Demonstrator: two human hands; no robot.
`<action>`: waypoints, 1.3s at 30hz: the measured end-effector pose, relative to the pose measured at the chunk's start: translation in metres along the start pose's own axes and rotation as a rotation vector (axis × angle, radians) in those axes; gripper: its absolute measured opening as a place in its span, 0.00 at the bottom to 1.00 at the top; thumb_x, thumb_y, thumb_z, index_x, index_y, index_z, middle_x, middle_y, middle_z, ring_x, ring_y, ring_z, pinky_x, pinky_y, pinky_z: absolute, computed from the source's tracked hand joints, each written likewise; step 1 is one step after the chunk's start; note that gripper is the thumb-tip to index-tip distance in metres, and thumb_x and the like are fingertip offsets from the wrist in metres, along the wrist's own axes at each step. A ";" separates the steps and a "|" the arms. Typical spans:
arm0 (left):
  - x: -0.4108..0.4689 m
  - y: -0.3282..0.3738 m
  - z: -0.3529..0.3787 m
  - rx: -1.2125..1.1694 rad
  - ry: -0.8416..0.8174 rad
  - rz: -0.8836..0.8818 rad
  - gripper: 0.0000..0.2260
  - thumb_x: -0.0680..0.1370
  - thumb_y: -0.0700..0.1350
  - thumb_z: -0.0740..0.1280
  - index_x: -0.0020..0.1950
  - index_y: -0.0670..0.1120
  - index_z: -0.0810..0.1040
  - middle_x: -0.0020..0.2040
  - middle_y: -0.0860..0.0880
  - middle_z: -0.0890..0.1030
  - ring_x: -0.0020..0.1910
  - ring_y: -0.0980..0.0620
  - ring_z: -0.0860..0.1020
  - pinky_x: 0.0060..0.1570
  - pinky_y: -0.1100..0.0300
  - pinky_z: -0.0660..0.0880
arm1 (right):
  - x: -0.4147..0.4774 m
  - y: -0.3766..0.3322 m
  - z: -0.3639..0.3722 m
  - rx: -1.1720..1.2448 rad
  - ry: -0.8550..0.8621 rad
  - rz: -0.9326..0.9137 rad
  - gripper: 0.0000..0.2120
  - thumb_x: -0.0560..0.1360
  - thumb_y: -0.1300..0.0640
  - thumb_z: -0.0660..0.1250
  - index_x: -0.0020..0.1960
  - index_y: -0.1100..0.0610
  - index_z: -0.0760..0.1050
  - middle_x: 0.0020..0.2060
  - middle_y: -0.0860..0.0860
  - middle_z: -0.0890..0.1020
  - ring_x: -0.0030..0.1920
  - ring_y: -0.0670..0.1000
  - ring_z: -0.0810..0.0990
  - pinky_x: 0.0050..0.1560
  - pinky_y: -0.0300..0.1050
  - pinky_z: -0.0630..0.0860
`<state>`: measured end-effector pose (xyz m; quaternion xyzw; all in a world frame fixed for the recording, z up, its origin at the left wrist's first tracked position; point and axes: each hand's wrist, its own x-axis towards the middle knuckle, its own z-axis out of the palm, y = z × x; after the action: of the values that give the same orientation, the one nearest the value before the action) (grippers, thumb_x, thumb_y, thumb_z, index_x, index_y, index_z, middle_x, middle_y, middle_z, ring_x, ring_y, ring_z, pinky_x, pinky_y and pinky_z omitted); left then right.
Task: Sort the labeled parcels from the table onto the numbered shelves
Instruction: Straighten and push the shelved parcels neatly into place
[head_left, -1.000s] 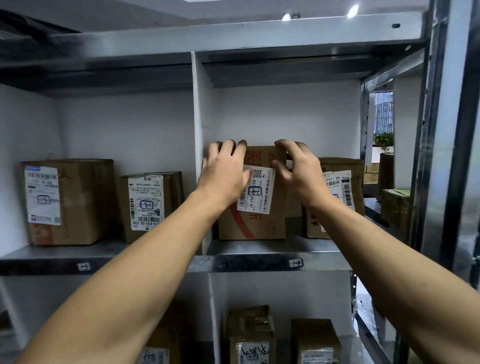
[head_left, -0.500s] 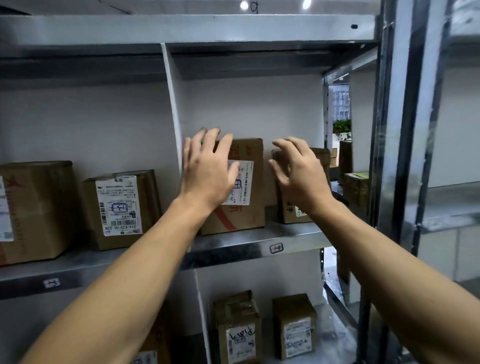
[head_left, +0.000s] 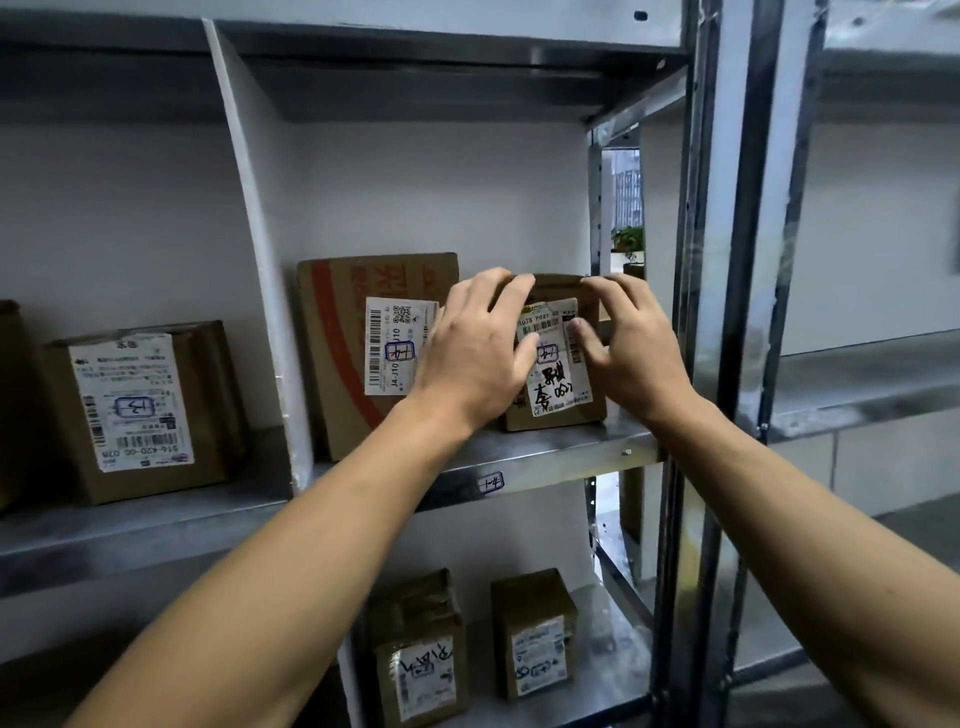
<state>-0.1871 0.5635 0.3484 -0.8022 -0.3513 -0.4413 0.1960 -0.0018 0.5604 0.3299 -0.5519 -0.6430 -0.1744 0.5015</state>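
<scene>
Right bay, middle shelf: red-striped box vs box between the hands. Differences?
Size: the striped box is taller and wider than the small box.
Print: the striped box has a red band; the small box is plain.
Contact: left hand and right hand hold the small box, not the striped box.
Both: brown cardboard, labelled, same shelf.

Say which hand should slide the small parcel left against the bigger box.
Right, probably: the right hand holds the small parcel on its outer side, free to push; the left hand lies between it and the bigger box.
</scene>
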 end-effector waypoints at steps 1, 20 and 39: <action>0.005 0.002 0.004 -0.009 -0.019 -0.033 0.24 0.78 0.49 0.67 0.73 0.46 0.68 0.69 0.45 0.70 0.69 0.45 0.67 0.67 0.46 0.70 | 0.004 0.003 -0.001 0.017 -0.005 0.004 0.21 0.79 0.54 0.68 0.70 0.57 0.72 0.67 0.57 0.73 0.67 0.57 0.73 0.68 0.55 0.72; 0.036 0.010 0.046 0.038 -0.097 -0.359 0.28 0.80 0.50 0.65 0.78 0.49 0.58 0.73 0.44 0.65 0.70 0.43 0.68 0.69 0.49 0.67 | 0.042 0.041 0.020 0.248 -0.105 -0.021 0.20 0.81 0.55 0.65 0.72 0.56 0.70 0.65 0.57 0.76 0.64 0.54 0.74 0.62 0.37 0.64; 0.030 0.018 0.046 0.100 -0.020 -0.278 0.26 0.80 0.49 0.66 0.76 0.46 0.64 0.74 0.45 0.65 0.71 0.45 0.65 0.68 0.50 0.67 | 0.037 0.038 0.013 0.235 -0.044 -0.043 0.20 0.81 0.54 0.66 0.71 0.56 0.71 0.66 0.58 0.73 0.65 0.56 0.74 0.64 0.44 0.70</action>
<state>-0.1367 0.5916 0.3490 -0.7394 -0.4822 -0.4382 0.1693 0.0302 0.6029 0.3425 -0.4791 -0.6815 -0.0966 0.5447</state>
